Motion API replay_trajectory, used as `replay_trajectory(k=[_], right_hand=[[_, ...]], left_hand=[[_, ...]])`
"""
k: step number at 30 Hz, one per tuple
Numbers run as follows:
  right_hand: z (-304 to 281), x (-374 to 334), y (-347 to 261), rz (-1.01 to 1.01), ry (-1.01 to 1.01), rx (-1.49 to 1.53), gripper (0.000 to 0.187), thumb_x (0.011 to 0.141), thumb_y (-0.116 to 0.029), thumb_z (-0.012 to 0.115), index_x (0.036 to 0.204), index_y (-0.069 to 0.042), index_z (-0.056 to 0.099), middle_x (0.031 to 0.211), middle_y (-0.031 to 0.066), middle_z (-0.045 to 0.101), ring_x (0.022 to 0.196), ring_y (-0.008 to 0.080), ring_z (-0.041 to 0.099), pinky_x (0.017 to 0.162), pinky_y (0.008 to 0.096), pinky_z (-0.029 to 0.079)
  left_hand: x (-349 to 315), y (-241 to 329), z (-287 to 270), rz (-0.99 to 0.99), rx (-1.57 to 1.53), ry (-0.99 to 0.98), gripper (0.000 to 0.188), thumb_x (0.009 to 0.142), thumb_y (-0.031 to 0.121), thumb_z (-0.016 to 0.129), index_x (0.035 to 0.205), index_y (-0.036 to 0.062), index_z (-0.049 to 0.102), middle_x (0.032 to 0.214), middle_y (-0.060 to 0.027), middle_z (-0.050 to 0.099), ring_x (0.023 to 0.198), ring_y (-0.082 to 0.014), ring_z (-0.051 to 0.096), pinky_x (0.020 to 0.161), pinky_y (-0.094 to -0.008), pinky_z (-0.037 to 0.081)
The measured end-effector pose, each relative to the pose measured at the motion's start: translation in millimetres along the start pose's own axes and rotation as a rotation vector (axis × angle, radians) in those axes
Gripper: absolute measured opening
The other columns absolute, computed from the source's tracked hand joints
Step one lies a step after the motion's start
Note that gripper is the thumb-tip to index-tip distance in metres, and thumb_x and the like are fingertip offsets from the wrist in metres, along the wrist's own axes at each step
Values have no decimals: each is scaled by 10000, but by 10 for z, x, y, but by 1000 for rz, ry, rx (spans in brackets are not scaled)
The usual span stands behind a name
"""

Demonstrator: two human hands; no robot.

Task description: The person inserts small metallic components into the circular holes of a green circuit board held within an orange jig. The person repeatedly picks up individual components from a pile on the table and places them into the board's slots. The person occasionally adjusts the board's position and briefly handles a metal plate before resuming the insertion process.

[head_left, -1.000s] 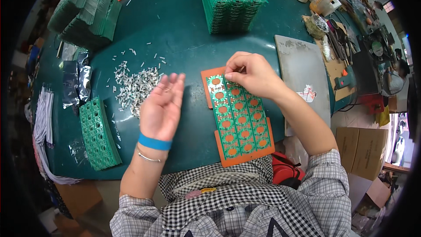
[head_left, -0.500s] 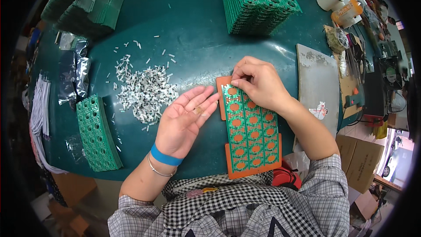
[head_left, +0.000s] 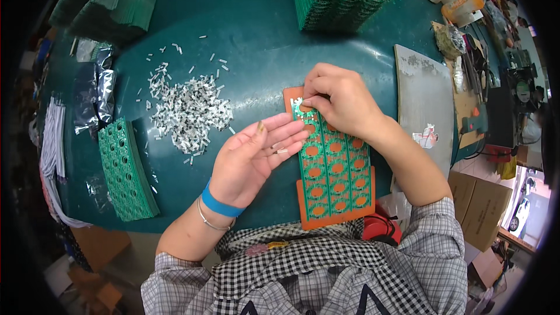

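Over the last second the left hand had come across from beside the loose pile of small white strip-shaped pieces to the left edge of the green perforated circuit-board panel. It was now spread open, palm up, with one small pale strip lying loose on its fingers; its fingertips overlapped the panel's edge in view, though contact could not be told. The right hand had stayed at the panel's upper-left corner, thumb and forefinger drawn together; whether they had hold of a piece was hidden. The panel lay on an orange flat base plate on the dark green tabletop, in front of the person. The shift seemed to shorten the reach between loose strip and corner, so the work, judging by this, centred there, with most of the panel's openings further down untouched by either hand.
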State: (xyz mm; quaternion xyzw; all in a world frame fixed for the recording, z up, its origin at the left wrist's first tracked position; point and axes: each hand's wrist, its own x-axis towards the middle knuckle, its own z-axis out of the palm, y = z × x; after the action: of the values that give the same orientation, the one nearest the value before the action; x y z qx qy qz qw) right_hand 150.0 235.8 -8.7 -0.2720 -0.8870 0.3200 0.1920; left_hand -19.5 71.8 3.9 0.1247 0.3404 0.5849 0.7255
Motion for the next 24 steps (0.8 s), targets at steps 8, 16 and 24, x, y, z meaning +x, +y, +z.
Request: replay_trajectory(k=[8,16,24], right_hand=[[-154,-107,-560,-294,-12,103,112,759,-99,755,865,-88,719,851,65,619,814,263,651,680,372,538],[36,-166,-647,-341,-126,76,115,814,-113,723,895,-52,668,834,76,615,795,260,644,671,382,530],[-241,-196,-296,51,-99,58,76,860,-50,698,871,-15,631,851,79,664,844,254,651,734,387,512]], left_hand=[[-34,-22,28,31,-43,-7,634,1093,447,275,1544,2,273,1494,-236,454,1344,-337,508,1151,-471,389],[-84,-61,60,4,-1,-70,608,1096,427,293,1552,26,260,1442,-208,502,1294,-305,556,1093,-458,447],[-50,67,-46,153,-60,46,602,882,-164,538,1445,-28,375,1500,-278,422,1366,-368,486,1164,-434,419]])
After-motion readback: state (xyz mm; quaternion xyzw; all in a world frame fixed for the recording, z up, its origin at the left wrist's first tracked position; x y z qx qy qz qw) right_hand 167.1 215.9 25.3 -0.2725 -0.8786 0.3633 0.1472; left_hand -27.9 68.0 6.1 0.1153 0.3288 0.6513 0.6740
